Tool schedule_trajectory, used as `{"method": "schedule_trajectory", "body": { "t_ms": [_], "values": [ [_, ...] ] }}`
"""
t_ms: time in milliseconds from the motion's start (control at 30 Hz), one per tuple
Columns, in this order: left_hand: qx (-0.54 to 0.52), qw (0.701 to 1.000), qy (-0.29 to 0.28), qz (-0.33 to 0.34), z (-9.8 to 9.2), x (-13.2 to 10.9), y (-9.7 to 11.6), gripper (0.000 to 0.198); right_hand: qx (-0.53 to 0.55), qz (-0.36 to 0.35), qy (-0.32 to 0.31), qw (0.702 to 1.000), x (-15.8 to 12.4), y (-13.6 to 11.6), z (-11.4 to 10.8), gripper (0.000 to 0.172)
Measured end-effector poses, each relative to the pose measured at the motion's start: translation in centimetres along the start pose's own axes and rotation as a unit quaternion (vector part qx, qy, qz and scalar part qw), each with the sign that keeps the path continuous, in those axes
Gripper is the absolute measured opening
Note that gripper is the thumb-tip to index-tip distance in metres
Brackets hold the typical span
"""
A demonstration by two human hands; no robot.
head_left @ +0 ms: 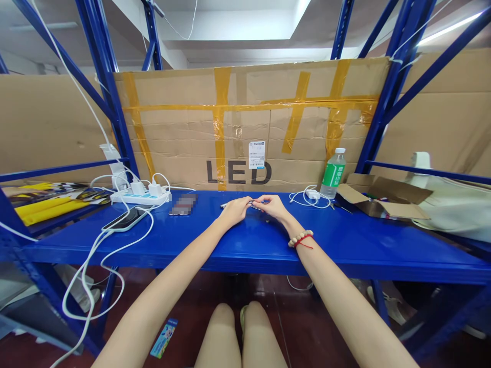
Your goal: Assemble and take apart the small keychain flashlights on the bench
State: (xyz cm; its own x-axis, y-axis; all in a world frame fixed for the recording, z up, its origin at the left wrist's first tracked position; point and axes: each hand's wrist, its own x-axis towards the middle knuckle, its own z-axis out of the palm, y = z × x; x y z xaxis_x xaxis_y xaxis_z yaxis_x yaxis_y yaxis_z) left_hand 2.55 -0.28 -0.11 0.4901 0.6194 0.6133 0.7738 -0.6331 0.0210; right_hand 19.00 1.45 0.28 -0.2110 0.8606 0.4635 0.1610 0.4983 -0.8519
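Both my hands meet at the middle back of a blue metal shelf (245, 245). My left hand (235, 209) and my right hand (273, 206) pinch a small thin metal object (253, 203) between their fingertips; it is too small to name. A short thin metal piece (224, 205) lies on the shelf just left of my left hand. A bead bracelet with a red string (301, 238) sits on my right wrist.
A white power strip with chargers (140, 194), a phone on a white cable (125, 220) and a small dark item (183, 204) lie at left. A water bottle (333, 174), white charger (312, 194) and open cardboard box (383, 197) stand at right. A taped "LED" cardboard sheet (245, 128) backs the shelf.
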Motion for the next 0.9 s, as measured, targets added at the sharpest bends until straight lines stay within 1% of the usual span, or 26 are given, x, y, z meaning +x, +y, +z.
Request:
{"method": "schedule_trajectory", "body": {
  "t_ms": [467,733,900],
  "values": [
    [-0.012,1.000,-0.012,0.004,-0.14,0.05,0.24,0.018,-0.031,0.001,-0.007,0.999,0.15,0.41,-0.21,0.038],
    [-0.008,1.000,-0.017,0.002,0.12,-0.01,0.04,0.020,-0.046,0.028,-0.027,0.998,0.05,0.16,-0.26,0.038],
    [-0.003,1.000,-0.015,0.005,0.11,-0.02,0.06,0.018,-0.047,0.044,-0.031,0.997,0.16,0.39,-0.29,0.038]
  ]
}}
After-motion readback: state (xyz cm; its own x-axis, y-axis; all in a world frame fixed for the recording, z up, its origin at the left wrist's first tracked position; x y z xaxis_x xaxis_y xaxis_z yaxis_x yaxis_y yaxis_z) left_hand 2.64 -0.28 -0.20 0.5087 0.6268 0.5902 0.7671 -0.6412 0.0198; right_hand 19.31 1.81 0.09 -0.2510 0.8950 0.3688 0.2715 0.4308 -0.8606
